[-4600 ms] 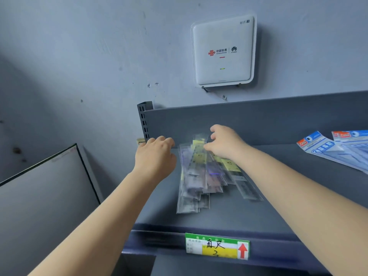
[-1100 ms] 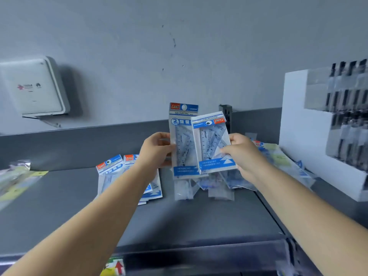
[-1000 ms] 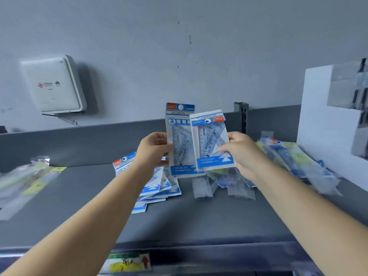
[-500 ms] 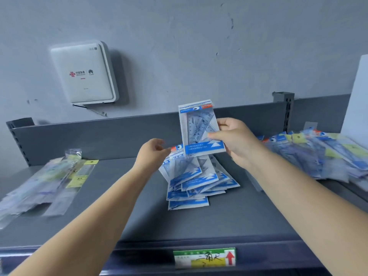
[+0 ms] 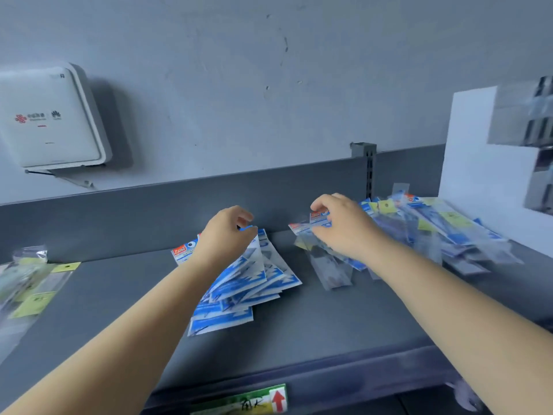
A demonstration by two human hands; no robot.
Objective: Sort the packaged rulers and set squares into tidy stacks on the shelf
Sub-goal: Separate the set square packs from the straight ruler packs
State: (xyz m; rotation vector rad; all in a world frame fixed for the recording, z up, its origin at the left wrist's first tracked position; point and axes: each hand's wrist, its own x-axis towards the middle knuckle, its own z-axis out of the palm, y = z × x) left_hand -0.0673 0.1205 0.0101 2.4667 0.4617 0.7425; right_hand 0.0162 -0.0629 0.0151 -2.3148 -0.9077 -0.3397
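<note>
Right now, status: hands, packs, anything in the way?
Left hand on the blue set-square stack, grip unclear. Right hand curled on a pack in the mixed pile. Nothing blocking the shelf.

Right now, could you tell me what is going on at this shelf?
A person is sorting packaged stationery on the grey shelf. The left hand rests on the fanned stack of blue set square packs, pinching a top edge. The right hand grips a pack in the mixed pile to the right. Clear ruler packs lie at the far left.
</note>
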